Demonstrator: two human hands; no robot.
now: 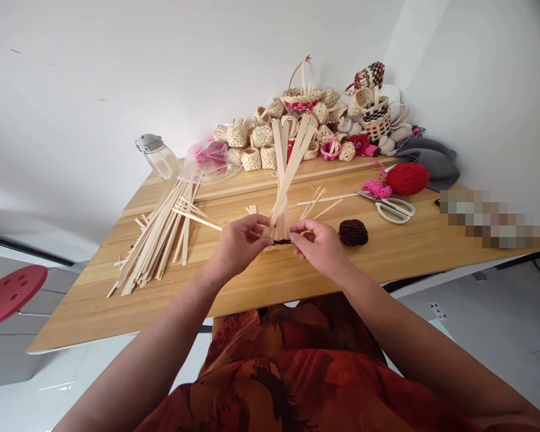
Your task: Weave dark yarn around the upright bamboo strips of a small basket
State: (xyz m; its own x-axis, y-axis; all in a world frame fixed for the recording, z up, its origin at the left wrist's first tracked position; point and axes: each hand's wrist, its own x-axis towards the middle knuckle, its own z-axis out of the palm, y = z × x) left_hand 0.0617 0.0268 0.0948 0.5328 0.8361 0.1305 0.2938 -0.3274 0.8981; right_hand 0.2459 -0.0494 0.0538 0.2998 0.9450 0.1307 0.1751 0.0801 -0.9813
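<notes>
Between my two hands is a small piece of weaving [282, 242] with a dark band along its near edge. Pale flat strips [286, 180] rise from it and cross one another. My left hand [239, 243] pinches the left end between thumb and fingers. At the right end, my right hand [318, 243] pinches it the same way. A dark brown coil of strip [353, 232] lies on the table just right of my right hand. A few thin pale slivers [312, 203] lie beyond the hands.
A heap of loose pale strips [157, 234] covers the table's left side, near a clear bottle [157, 157]. Many small woven baskets [252, 144] are piled at the back. Scissors [392, 207], red yarn [407, 178] and pink yarn [378, 188] lie at right. A red stool [13, 294] stands left.
</notes>
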